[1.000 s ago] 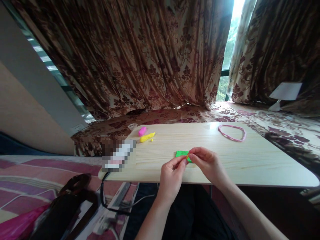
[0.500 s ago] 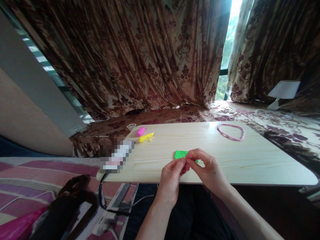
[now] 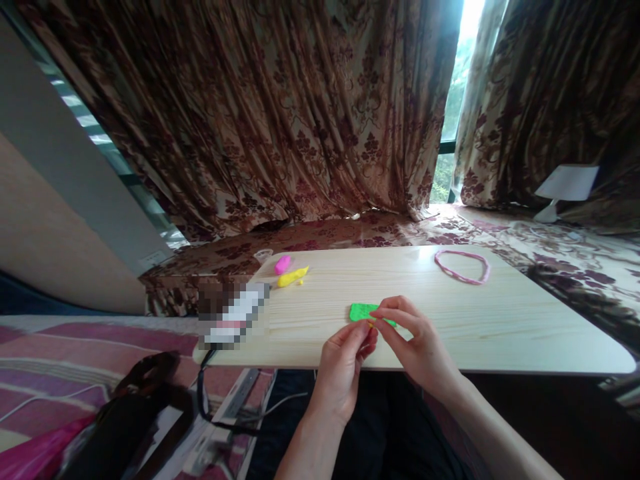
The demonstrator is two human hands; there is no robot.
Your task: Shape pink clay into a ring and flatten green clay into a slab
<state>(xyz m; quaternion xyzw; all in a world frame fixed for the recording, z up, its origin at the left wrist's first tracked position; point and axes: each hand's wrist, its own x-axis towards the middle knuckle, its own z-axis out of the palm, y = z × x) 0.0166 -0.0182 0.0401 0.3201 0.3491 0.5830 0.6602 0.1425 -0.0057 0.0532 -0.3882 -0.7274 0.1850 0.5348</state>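
A tiny piece of yellow modelling clay (image 3: 371, 325) shows between my fingertips, just above the near part of the table. My left hand (image 3: 343, 357) pinches it between thumb and forefinger, the other fingers curled. From the right, my right hand (image 3: 413, 337) brings thumb and forefinger to the same piece in a loose pinch. Behind the fingers lies a flat green clay slab (image 3: 361, 311) with a textured top, its right part partly covered by my right hand.
Toward the table's left end lie a pink clay lump (image 3: 283, 265) and a longer yellow lump (image 3: 293, 277) with a small bit beside it. A blurred-out device (image 3: 237, 317) with a black cable is at the left edge. A pink ring-shaped band (image 3: 463, 267) lies at the back right.
My fingertips have parted slightly, so the yellow piece and more of the green slab now show. Both hands stay in nearly the same place; the view has tilted a little.
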